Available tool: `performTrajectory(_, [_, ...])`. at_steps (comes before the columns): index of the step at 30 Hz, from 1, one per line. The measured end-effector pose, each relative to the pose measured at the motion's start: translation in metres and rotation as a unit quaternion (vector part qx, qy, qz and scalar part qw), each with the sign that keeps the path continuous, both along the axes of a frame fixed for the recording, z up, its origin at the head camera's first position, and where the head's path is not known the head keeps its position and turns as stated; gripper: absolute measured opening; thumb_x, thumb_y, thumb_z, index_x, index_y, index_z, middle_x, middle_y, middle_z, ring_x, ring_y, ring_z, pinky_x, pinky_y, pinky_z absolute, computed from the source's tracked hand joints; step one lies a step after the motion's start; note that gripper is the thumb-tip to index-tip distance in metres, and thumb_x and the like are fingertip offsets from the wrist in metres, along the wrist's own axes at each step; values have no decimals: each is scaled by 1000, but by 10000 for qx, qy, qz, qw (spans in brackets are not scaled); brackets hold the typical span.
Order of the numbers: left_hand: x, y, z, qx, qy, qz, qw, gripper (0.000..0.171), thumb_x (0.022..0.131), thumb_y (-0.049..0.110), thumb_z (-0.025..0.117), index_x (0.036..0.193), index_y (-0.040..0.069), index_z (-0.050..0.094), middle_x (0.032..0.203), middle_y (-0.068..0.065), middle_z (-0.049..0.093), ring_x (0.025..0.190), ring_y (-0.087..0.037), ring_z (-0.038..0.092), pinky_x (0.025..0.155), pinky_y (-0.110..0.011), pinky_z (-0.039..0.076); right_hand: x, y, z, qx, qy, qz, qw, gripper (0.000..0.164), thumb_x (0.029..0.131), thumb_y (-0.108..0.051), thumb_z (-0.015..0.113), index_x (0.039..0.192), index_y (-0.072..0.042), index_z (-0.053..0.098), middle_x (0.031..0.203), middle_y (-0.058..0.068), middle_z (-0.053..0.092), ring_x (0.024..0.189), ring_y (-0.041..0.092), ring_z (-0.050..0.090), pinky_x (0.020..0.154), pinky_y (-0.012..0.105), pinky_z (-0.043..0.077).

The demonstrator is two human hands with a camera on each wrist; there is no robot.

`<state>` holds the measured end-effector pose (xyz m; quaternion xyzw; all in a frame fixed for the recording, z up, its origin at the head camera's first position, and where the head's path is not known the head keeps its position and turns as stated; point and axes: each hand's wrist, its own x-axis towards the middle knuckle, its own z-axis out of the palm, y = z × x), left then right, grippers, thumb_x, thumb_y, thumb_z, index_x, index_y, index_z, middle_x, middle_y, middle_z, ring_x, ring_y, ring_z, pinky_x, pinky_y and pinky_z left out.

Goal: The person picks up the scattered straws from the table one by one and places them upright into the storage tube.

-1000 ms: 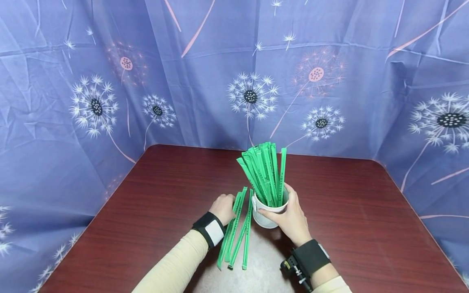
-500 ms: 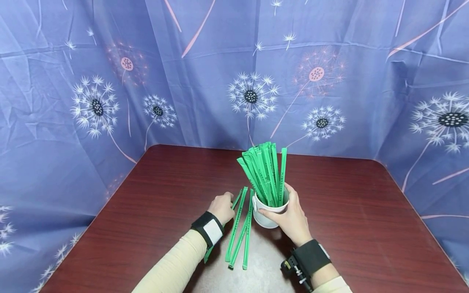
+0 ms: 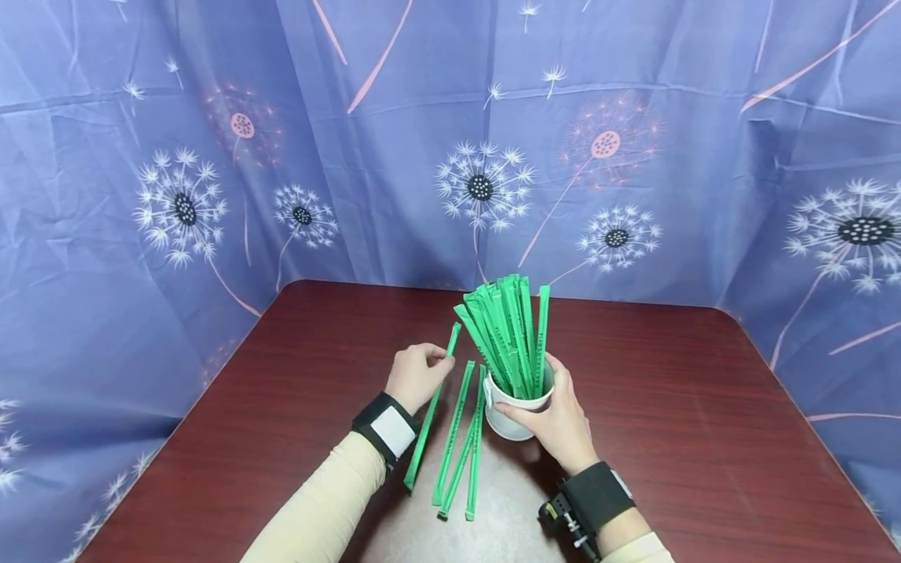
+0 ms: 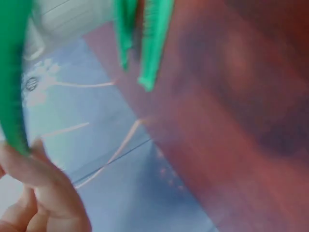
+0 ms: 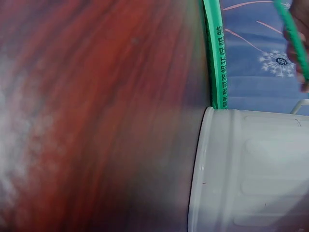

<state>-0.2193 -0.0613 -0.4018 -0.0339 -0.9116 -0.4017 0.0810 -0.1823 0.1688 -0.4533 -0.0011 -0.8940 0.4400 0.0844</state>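
Observation:
My left hand (image 3: 417, 377) pinches one green-wrapped straw (image 3: 425, 434) between thumb and fingers, raised and slanting, left of the others. In the left wrist view the fingertips (image 4: 36, 166) meet that straw's end (image 4: 12, 96). My right hand (image 3: 565, 422) grips the right side of a small white bucket (image 3: 508, 426), thumb across its front. A thick bunch of green straws (image 3: 501, 328) stands in the bucket, leaning left, with one apart at the right. Three more straws (image 3: 454, 434) lie on the table left of the bucket, two of them crossing.
The dark red wooden table (image 3: 669, 407) extends to both sides, with a glossy glare near the front. A blue cloth (image 3: 394, 156) printed with dandelions hangs behind and at the sides.
My left hand has drawn one straw leftward from the group and raised it, moving up and slightly left. The right hand and the bucket stay in place.

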Motion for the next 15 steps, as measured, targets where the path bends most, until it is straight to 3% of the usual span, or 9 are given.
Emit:
performTrajectory(4, [0, 0, 16, 884, 297, 225, 9954, 23, 93, 31, 68, 100, 12, 76, 85, -4, 75, 73, -20, 68, 67, -32, 54, 0, -1, 1, 10, 2, 29, 10000, 112, 66, -61, 85, 154, -28, 23, 146, 4, 46, 124, 30, 55, 88, 56, 46])
performTrajectory(7, [-1, 0, 27, 1636, 610, 403, 9838, 22, 92, 34, 69, 97, 14, 76, 77, -4, 72, 59, -21, 65, 58, -29, 53, 0, -1, 2, 12, 3, 29, 10000, 112, 66, -61, 85, 154, -28, 23, 146, 4, 46, 125, 30, 55, 89, 56, 46])
performTrajectory(11, [-3, 2, 42, 2748, 1080, 495, 9541, 22, 91, 32, 71, 95, 11, 74, 75, -6, 68, 52, -25, 63, 48, -30, 54, 0, -1, 1, 37, 3, 18, 10000, 112, 67, -62, 83, 154, -28, 22, 147, 5, 45, 126, 32, 55, 89, 58, 46])
performTrajectory(15, [-3, 2, 56, 3766, 1530, 266, 9133, 21, 92, 23, 71, 97, 3, 70, 80, -4, 69, 55, -17, 63, 47, -32, 56, 0, 0, -1, 62, 2, 12, 10000, 112, 67, -63, 83, 154, -29, 22, 146, 5, 45, 126, 32, 55, 88, 58, 47])
